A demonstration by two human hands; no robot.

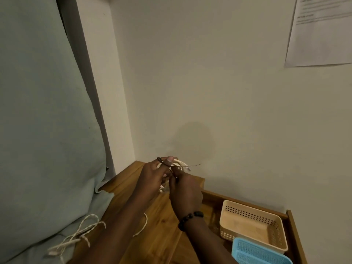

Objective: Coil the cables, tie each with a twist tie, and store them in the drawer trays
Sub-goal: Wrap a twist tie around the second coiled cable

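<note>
- Head view: both hands are raised together above the wooden cabinet top (pixel 152 221), near the wall corner.
- The left hand (pixel 154 178) grips a coiled white cable (pixel 178 163), fingers curled round the loops, thumb on top.
- A thin dark twist tie (pixel 190 165) crosses the coil; one end pokes out to the right, the other wraps by the left thumb.
- The right hand (pixel 185 191) pinches the twist tie just below the coil; a dark bead bracelet (pixel 188 219) sits on its wrist.
- A second loose white cable (pixel 76 239) lies on the pale green bedding (pixel 38 130) at lower left, uncoiled.
- In the open drawer (pixel 294 235) to the right sit a beige tray (pixel 253 225) and a blue tray (pixel 259 252), touching.
- A printed sheet (pixel 322 31) hangs on the wall, text blurred.
</note>
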